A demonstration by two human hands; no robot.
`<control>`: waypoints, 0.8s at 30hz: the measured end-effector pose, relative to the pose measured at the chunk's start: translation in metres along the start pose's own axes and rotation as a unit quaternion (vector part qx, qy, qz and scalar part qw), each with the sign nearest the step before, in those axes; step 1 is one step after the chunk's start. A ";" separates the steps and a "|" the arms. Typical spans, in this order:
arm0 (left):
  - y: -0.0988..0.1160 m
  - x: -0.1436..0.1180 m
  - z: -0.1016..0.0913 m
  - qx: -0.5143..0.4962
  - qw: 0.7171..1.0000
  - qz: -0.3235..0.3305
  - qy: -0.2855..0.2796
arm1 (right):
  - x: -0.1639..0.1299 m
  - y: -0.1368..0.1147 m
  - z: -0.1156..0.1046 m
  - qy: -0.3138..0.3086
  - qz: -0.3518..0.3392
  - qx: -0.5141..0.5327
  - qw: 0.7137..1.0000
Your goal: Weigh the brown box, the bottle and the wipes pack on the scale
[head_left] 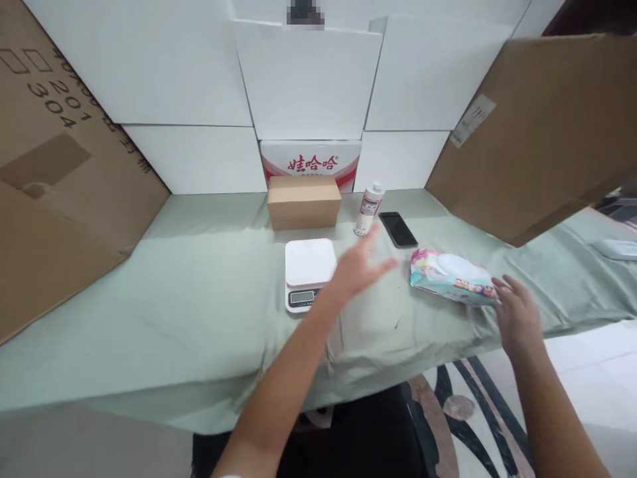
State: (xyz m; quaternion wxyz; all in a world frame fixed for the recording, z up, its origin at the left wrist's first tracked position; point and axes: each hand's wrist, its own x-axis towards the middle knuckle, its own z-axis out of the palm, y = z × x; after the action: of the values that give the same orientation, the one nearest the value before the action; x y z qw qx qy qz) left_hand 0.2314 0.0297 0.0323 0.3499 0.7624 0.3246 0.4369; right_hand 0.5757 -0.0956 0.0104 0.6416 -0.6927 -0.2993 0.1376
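Observation:
My left hand (361,265) reaches over the table, fingers spread and holding nothing. It hovers just right of a white kitchen scale (310,263), and its forearm covers part of the scale's lower right corner. Beyond its fingertips a white bottle (369,209) with printed labels stands upright. A black smartphone (398,230) lies flat beside the bottle. At the right, a pack of wet wipes (452,277) with a white lid and a pink and turquoise wrapper lies on the cloth. My right hand (519,313) closes its fingers on the right end of that pack.
A small brown cardboard box (304,204) sits behind the scale, before a white and red carton (311,159). Large cardboard sheets (64,186) flank the left and right (532,133). White panels (306,83) wall the back. A pale green cloth (199,299) covers the table.

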 end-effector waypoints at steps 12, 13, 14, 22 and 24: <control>-0.019 0.049 0.122 -0.062 0.978 -0.048 -0.195 | -0.004 0.003 0.040 -0.070 0.093 0.208 0.971; -0.011 0.044 0.109 -0.051 0.981 -0.046 -0.182 | -0.009 -0.003 0.045 -0.067 0.091 0.212 0.971; -0.003 0.038 0.093 -0.041 0.984 -0.045 -0.167 | -0.015 -0.011 0.051 -0.072 0.086 0.216 0.970; 0.004 -0.032 -0.091 0.040 0.997 -0.060 0.026 | -0.098 -0.066 0.189 -0.246 -0.077 0.194 0.946; -0.013 -0.049 -0.124 0.050 0.993 -0.081 0.070 | -0.118 -0.070 0.229 -0.276 -0.102 0.189 0.937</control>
State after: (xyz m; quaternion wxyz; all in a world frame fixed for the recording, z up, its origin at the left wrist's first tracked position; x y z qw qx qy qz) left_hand 0.0984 0.0280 0.0462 0.3221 0.7173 0.4307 0.4429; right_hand 0.3351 0.0196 0.0234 0.6632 -0.4592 -0.5026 0.3111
